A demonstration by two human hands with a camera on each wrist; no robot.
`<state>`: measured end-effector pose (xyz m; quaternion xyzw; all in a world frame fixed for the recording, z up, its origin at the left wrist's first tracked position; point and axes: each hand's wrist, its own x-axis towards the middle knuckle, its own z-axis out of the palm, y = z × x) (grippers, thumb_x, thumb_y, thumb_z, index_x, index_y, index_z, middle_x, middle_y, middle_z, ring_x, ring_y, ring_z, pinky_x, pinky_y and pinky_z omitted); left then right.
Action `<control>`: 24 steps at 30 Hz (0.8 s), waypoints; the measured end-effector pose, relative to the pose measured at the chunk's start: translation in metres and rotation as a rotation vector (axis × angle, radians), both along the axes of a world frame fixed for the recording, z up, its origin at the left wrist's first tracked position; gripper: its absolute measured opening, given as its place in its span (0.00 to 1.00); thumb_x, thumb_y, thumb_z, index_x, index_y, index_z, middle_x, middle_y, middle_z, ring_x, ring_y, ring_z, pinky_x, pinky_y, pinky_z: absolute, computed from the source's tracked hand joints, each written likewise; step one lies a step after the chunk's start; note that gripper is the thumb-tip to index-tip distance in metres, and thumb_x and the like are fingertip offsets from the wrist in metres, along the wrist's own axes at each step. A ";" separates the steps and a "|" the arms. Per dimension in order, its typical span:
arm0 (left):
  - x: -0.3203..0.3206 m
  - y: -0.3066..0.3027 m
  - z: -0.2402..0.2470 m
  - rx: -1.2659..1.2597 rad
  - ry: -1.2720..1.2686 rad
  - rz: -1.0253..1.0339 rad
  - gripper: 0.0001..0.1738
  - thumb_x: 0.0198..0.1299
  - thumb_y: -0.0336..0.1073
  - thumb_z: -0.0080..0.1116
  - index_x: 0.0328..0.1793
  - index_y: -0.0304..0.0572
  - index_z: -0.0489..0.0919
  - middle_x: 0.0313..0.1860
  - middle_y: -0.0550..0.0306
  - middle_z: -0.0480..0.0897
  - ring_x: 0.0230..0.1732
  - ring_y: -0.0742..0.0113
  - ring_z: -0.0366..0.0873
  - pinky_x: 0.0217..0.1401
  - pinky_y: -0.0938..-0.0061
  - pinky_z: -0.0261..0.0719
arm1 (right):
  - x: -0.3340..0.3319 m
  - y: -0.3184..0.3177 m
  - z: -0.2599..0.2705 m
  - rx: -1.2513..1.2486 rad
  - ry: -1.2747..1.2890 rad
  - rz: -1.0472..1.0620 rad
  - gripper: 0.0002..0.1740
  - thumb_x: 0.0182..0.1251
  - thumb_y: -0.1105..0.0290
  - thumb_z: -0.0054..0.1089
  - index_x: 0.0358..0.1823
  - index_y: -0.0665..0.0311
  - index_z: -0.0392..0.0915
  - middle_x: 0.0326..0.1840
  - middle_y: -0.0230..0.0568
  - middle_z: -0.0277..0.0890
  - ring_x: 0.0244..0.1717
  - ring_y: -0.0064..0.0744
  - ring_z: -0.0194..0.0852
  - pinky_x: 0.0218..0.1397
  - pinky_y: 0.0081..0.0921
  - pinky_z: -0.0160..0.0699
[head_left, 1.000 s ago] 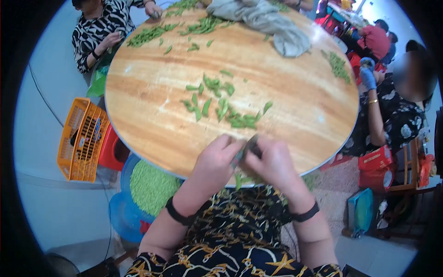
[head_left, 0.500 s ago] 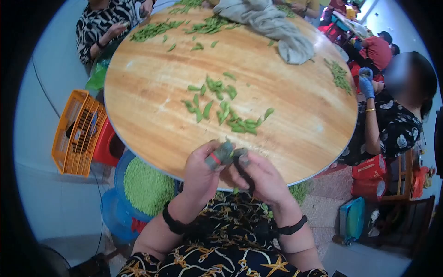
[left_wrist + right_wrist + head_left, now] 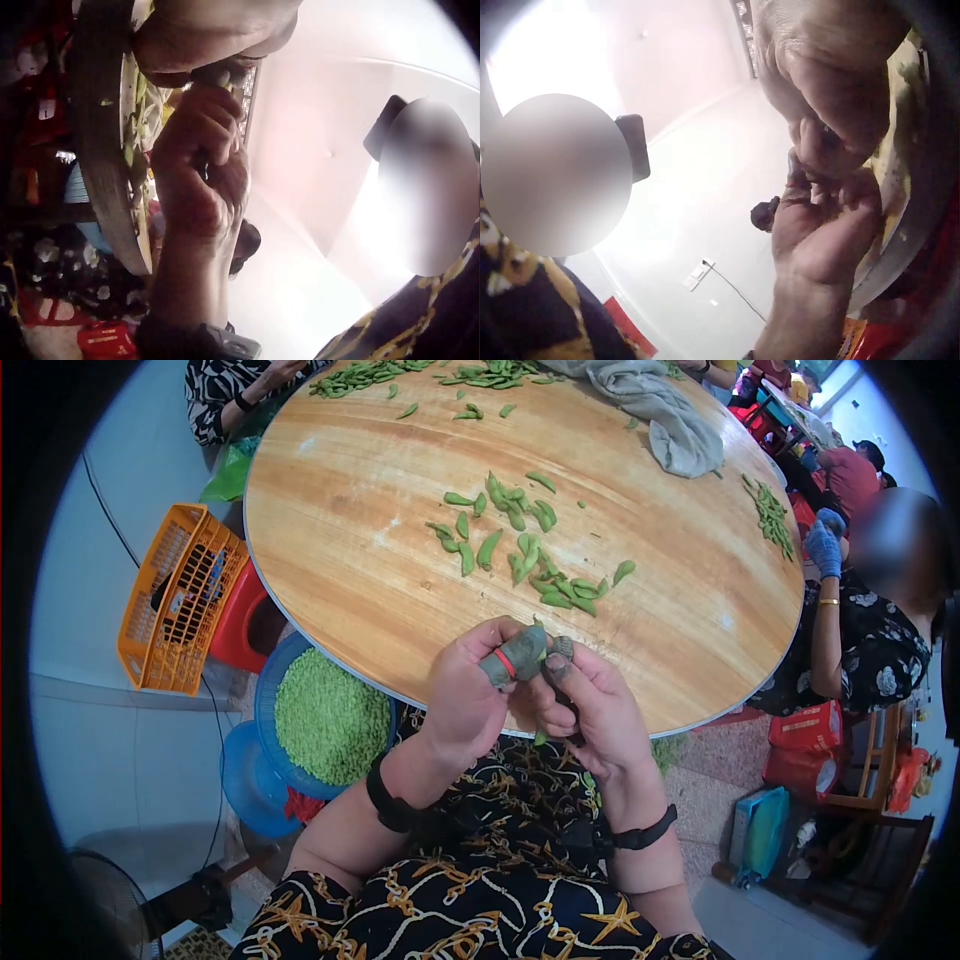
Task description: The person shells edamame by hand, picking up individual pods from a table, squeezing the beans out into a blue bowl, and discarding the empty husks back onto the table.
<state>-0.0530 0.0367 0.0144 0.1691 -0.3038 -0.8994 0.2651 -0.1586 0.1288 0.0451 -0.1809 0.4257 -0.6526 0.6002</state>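
Observation:
Both hands meet over the near edge of the round wooden table (image 3: 360, 570). My left hand (image 3: 468, 685) wears a grey-green wrap (image 3: 515, 656) with a red band on its thumb. My right hand (image 3: 602, 710) has a dark grey cover on its thumb, pressed close to the left one. Pinched between the two thumbs is a green bean pod, mostly hidden by the fingers; a bit of the pod (image 3: 225, 77) shows pale green in the left wrist view. Several loose bean pods (image 3: 525, 555) lie just beyond the hands.
A blue basin (image 3: 265, 690) of shelled green beans (image 3: 330, 720) stands below the table at left, beside an orange crate (image 3: 165, 600) and red stool. More pods and a grey cloth (image 3: 685, 435) lie farther back. Another person with blue gloves sits at right.
The hands, blurred and over the tabletop a second ago, came back toward the body, thumbs showing, and have since drawn closer together. The head view has tilted down; the loose pods look unmoved.

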 end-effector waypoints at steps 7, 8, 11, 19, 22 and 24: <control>0.000 -0.006 -0.013 -0.021 0.189 -0.031 0.11 0.59 0.36 0.55 0.43 0.37 0.73 0.36 0.52 0.80 0.25 0.64 0.80 0.30 0.75 0.80 | -0.011 0.003 -0.005 -0.018 -0.400 0.131 0.09 0.72 0.69 0.41 0.40 0.66 0.69 0.22 0.31 0.66 0.15 0.13 0.51 0.15 0.10 0.49; 0.002 -0.005 -0.009 0.012 0.176 -0.054 0.12 0.59 0.37 0.55 0.43 0.36 0.73 0.36 0.53 0.80 0.27 0.65 0.80 0.31 0.76 0.79 | -0.012 0.003 -0.005 -0.037 -0.358 0.173 0.10 0.72 0.68 0.41 0.40 0.67 0.69 0.22 0.31 0.66 0.16 0.12 0.51 0.15 0.09 0.49; 0.004 -0.007 -0.009 0.063 0.177 -0.105 0.13 0.59 0.37 0.55 0.44 0.36 0.73 0.36 0.54 0.79 0.29 0.67 0.79 0.33 0.77 0.79 | 0.001 0.001 0.001 0.002 0.106 0.043 0.10 0.72 0.68 0.41 0.40 0.67 0.69 0.22 0.31 0.66 0.15 0.12 0.51 0.14 0.09 0.48; 0.002 -0.012 -0.005 0.090 0.124 -0.136 0.11 0.60 0.33 0.56 0.45 0.38 0.72 0.35 0.57 0.78 0.33 0.73 0.77 0.37 0.79 0.76 | -0.011 0.003 0.000 -0.003 -0.155 0.136 0.10 0.72 0.68 0.43 0.38 0.66 0.71 0.20 0.27 0.66 0.15 0.11 0.52 0.17 0.11 0.51; 0.000 -0.008 0.003 -0.628 -0.330 -0.055 0.09 0.57 0.26 0.56 0.44 0.36 0.74 0.35 0.58 0.78 0.40 0.74 0.76 0.41 0.79 0.75 | -0.011 0.002 -0.016 0.049 0.511 0.002 0.09 0.71 0.69 0.45 0.36 0.65 0.72 0.19 0.26 0.68 0.15 0.10 0.53 0.17 0.10 0.51; -0.004 -0.010 -0.001 -1.056 -0.390 0.236 0.09 0.53 0.19 0.53 0.39 0.38 0.78 0.35 0.64 0.79 0.32 0.78 0.74 0.36 0.79 0.74 | -0.012 0.001 -0.020 0.047 0.962 -0.087 0.08 0.70 0.69 0.46 0.34 0.64 0.73 0.19 0.25 0.69 0.16 0.09 0.53 0.17 0.10 0.51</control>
